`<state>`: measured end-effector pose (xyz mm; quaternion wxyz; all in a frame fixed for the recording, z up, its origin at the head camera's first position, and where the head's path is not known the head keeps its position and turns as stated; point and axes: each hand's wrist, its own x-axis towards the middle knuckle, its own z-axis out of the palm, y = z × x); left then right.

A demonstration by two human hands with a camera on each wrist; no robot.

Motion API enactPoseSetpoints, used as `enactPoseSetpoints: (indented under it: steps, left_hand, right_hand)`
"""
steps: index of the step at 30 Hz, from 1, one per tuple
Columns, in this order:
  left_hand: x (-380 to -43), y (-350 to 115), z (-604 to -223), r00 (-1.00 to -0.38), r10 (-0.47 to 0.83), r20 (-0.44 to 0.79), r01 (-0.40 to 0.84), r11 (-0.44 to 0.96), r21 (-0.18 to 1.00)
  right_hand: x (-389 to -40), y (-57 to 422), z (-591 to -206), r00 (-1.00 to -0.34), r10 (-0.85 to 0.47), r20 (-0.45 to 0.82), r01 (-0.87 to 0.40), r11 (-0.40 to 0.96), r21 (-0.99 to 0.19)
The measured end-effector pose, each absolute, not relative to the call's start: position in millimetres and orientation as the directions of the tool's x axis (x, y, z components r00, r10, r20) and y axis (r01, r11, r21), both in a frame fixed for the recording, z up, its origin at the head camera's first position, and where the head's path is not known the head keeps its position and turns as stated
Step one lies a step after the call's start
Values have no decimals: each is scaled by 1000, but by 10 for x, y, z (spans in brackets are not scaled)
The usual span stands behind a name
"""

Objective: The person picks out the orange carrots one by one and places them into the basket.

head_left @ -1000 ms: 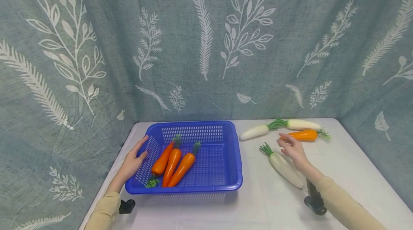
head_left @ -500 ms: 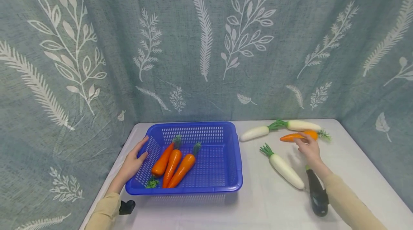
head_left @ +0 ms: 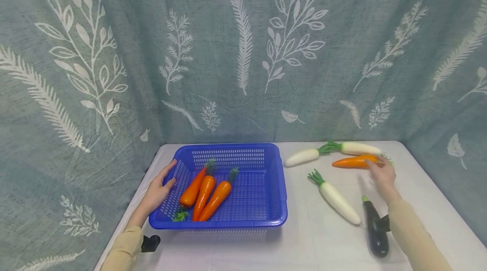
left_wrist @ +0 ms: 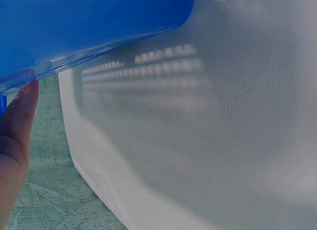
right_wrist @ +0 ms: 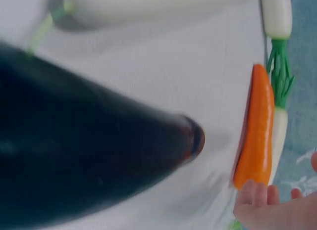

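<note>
My left hand (head_left: 157,190) rests at the left rim of a blue plastic basket (head_left: 213,223), its fingers fairly straight; in the left wrist view a fingertip (left_wrist: 30,89) touches the rim. Three orange carrots lie inside, one of them a middle carrot (head_left: 204,195), with green leaves below them. My right hand (head_left: 382,176) reaches over the thick, leafy end of another carrot (head_left: 351,162) on the table. The right wrist view has the fingers (right_wrist: 260,195) straight at that carrot's end, thumb apart at the frame's edge.
Behind the carrot lie two white radishes, a left one (head_left: 302,157) and a right one (head_left: 361,148), leaves together. A third white radish (head_left: 338,201) lies nearer, beside a dark eggplant (head_left: 374,237) below my right forearm. A patterned green curtain (head_left: 243,72) closes off the back.
My right hand has moved right along the carrot, from its pointed tip to its leafy end, and the eggplant has come into fuller sight. My left hand and the basket have stayed put.
</note>
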<state>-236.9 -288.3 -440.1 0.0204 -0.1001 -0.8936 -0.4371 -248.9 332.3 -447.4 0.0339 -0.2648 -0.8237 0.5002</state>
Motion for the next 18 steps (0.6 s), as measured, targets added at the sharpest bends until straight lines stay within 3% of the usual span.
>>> enactPoseSetpoints:
  steps: [9, 18]
  left_hand:
    - [-2364, -2891, -4404, -977, 161, 138, 208, 588, 782]
    - [-2354, -2886, -4413, -977, 157, 144, 209, 580, 787]
  right_hand:
    - [-2551, 3442, -4531, -873, 438, -213, 420, 456, -785]
    - [-2641, 3559, -4607, -895, 354, -271, 420, 467, -778]
